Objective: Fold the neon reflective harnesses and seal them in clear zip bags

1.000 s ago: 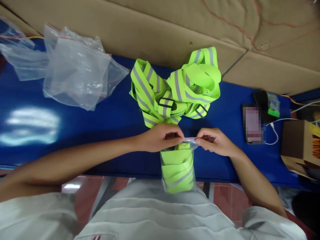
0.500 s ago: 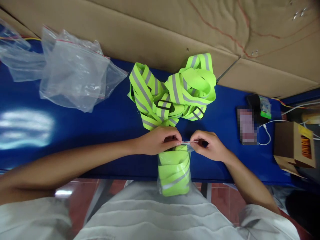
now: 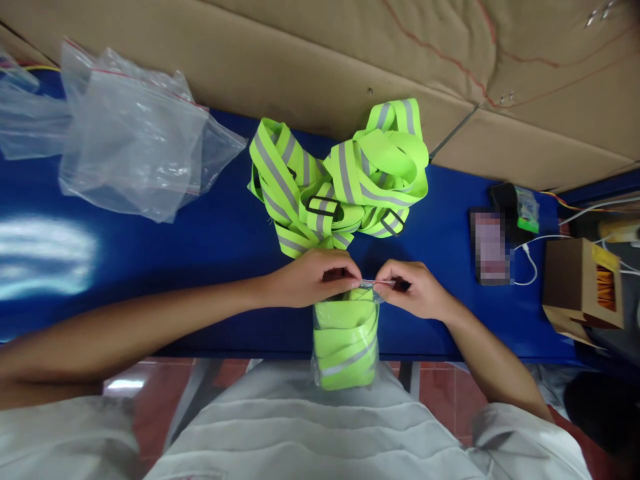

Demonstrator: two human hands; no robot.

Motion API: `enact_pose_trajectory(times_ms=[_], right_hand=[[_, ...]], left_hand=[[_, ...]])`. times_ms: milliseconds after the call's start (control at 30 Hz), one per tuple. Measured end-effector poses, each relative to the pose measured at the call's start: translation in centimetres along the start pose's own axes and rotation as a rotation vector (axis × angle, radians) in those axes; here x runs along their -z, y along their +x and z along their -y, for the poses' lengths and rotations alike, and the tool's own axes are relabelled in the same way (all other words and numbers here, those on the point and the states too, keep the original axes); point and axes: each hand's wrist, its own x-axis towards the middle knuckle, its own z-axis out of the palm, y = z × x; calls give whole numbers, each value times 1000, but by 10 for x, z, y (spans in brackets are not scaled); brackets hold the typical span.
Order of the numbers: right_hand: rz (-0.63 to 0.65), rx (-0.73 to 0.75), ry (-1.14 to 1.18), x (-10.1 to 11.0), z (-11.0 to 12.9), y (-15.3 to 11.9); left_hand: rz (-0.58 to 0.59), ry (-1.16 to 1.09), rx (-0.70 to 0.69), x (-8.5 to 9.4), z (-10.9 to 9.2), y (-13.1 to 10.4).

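A clear zip-lock bag (image 3: 345, 347) with a folded neon-yellow reflective strap inside hangs at the table's front edge, close to my body. My left hand (image 3: 325, 277) pinches the bag's top edge at its left part. My right hand (image 3: 415, 288) pinches the same edge at the right, a short gap from the left fingers. A thin reddish line runs along the edge between them. Just beyond my hands lies a heap of neon-yellow reflective straps (image 3: 345, 180) with grey stripes and black buckles.
Several clear zip-lock bags (image 3: 135, 140) lie at the left on the blue table (image 3: 200, 260). To the right are a phone (image 3: 491, 247) with a white cable and a cardboard box (image 3: 575, 283). A brown cardboard wall (image 3: 310, 67) closes the back.
My right hand's fingers have come slightly closer to the left ones along the bag's top edge. The whole view has shifted a little; both hands keep their pinch.
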Motion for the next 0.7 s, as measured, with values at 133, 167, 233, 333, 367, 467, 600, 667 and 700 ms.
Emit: enact_pose_trajectory(times_ms=[133, 167, 233, 333, 367, 467, 600, 667, 700], right_hand=[[64, -32, 0, 14, 1, -6], [73, -40, 0, 16, 2, -6], [89, -55, 4, 16, 2, -6], [82, -72, 6, 10, 3, -4], [72, -69, 7, 7, 3, -3], [46, -25, 3, 3, 2, -1], [21, 33, -44, 2, 3, -2], [14, 33, -52, 3, 4, -2], [8, 24, -51, 3, 4, -2]], left_hand=[[-17, -6, 34, 1, -1, 0], [-17, -3, 45, 1, -1, 0], [-9, 7, 46, 1, 0, 0], [0, 29, 13, 1, 2, -1], [0, 39, 1, 1, 2, -1], [-11, 67, -21, 0, 2, -1], [-7, 76, -10, -1, -1, -1], [-4, 51, 11, -1, -2, -1], [-5, 33, 24, -1, -2, -1]])
